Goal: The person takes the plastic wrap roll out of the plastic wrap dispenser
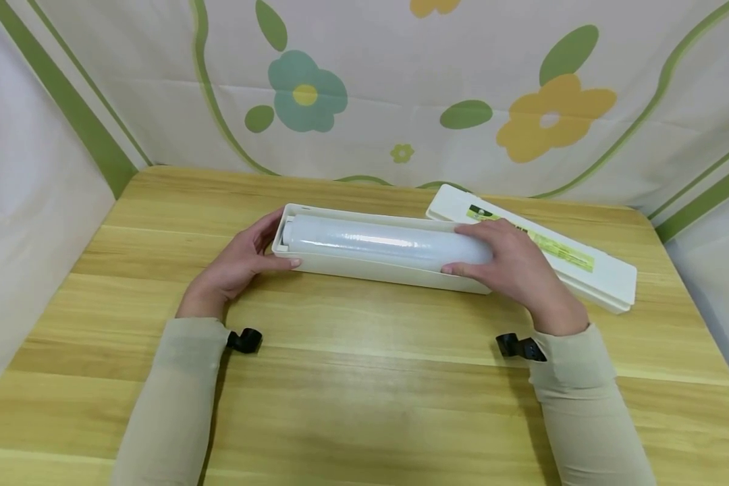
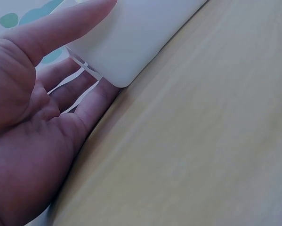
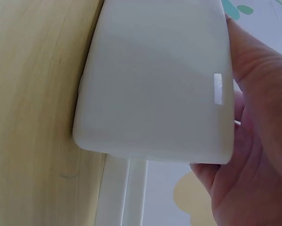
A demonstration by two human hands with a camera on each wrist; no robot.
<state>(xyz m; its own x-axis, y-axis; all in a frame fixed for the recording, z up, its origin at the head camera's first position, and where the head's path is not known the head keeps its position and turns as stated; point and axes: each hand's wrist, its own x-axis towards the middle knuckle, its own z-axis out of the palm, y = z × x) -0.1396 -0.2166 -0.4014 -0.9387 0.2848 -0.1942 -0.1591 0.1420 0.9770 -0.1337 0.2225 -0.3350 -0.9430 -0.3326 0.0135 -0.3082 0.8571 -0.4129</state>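
Note:
A long white box [image 1: 395, 271] lies on the table with its top off, and a roll of plastic wrap [image 1: 370, 239] sits inside it. My left hand [image 1: 237, 260] holds the box's left end, thumb along the front wall and fingers round the far side; the left wrist view shows the box corner [image 2: 126, 52] between them. Over the right end, my right hand [image 1: 513, 263] grips the roll, with thumb and fingers on either side of it. From the right wrist, the box's outer wall [image 3: 155, 89] hides much of that grip.
The white lid [image 1: 613, 277], with a green and yellow label, lies slantwise behind and to the right of the box, partly behind my right hand. A wooden table [image 1: 364, 405] bears everything. Flower-print cloth [image 1: 370, 88] hangs along its back edge.

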